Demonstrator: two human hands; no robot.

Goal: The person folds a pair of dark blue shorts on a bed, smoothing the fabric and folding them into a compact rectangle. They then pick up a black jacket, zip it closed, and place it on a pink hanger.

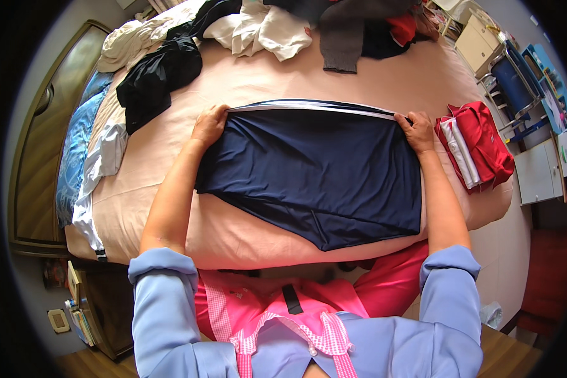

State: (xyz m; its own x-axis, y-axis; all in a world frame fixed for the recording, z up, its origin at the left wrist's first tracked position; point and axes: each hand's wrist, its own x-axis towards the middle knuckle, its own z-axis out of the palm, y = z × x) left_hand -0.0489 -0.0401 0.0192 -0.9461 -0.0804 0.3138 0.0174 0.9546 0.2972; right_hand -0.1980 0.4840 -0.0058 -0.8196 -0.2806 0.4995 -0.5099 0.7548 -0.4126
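Navy blue fabric trousers [312, 165], doubled over lengthwise, lie across the near part of a bed. Their long far edge carries a white stripe. At the left end of that edge my left hand [210, 125] pinches the cloth. My right hand [415, 130] grips the other end, thumb and fingers closed on it, so the edge is stretched between both hands. Some cloth below sags in wrinkles towards the bed's near edge. Just right of my right hand lies a stack of folded red clothing [484, 146] with a folded white garment [459, 151] at its left.
The bed's pink sheet [264, 75] surrounds the cloth. Loose black [160, 75], white [260, 30] and grey clothes [342, 38] lie along its far side. A pale garment [106, 151] hangs near the wooden headboard [47, 141]. A blue chair [512, 82] and cabinets stand at right.
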